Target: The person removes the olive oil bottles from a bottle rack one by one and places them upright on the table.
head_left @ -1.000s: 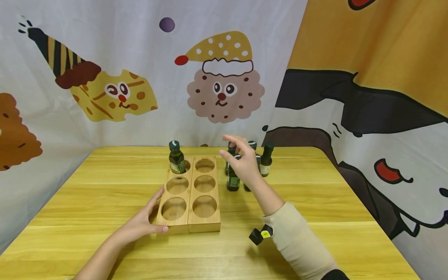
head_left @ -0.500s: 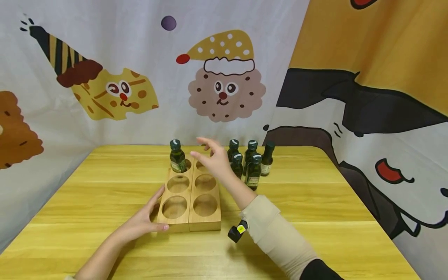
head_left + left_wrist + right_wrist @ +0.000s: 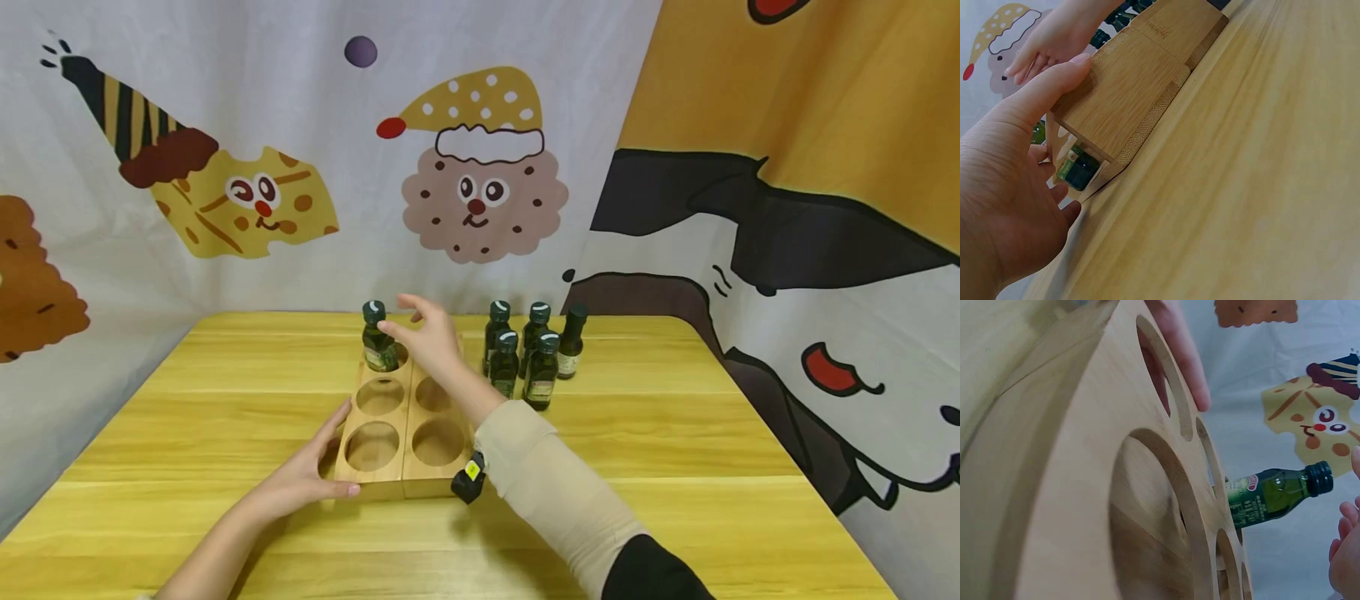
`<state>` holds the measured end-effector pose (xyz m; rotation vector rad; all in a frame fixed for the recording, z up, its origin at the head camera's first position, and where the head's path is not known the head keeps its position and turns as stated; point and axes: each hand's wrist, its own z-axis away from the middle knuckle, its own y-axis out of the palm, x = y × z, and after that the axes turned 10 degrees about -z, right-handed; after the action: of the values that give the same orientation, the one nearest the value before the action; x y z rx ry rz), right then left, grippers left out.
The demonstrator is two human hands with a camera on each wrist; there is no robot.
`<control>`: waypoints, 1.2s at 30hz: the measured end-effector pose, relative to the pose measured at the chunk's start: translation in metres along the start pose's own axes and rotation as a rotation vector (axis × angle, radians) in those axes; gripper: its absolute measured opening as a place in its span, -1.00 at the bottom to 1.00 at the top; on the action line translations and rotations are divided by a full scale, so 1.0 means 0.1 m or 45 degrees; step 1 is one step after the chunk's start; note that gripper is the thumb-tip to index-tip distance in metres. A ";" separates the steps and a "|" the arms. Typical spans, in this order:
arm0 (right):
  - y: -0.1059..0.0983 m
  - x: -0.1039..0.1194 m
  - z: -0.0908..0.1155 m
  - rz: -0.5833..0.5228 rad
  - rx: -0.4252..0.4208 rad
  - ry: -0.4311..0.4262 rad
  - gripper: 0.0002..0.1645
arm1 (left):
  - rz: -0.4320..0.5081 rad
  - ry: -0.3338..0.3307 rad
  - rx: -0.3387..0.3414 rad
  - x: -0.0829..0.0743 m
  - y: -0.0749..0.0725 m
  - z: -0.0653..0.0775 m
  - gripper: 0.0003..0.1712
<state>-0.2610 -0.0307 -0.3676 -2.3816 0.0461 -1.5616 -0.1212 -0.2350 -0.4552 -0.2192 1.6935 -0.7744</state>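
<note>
A two-column wooden bottle rack (image 3: 407, 429) with round holes stands on the table. My left hand (image 3: 300, 479) holds its near left corner, thumb on the front and fingers along the left side. In the far left hole leans a small dark green bottle (image 3: 379, 348) with a green cap; the right wrist view shows this green bottle (image 3: 1263, 497) with its label and neck. Over the rack's far end reaches my right hand (image 3: 431, 340), thumb and fingers spread, just right of the bottle's upper part. Whether the thumb touches the bottle, I cannot tell.
Right of the rack several similar bottles (image 3: 540, 379) stand close together, beside a slimmer dark bottle (image 3: 571, 346). A black wrist device (image 3: 468, 477) hangs under the right sleeve. A printed curtain (image 3: 292, 108) closes off the table's far edge.
My right hand has moved left from over the group of bottles, across the rack, to beside the bottle in the far left hole. My left hand has stayed at the rack's corner.
</note>
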 end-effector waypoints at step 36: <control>0.43 -0.11 -0.18 -0.070 -0.147 0.053 -0.61 | -0.001 0.024 0.007 -0.03 -0.01 0.00 0.29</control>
<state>-0.2762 -0.0742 -0.3814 -2.4576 0.0820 -1.6761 -0.1205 -0.2349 -0.4523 -0.2096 1.7085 -0.7841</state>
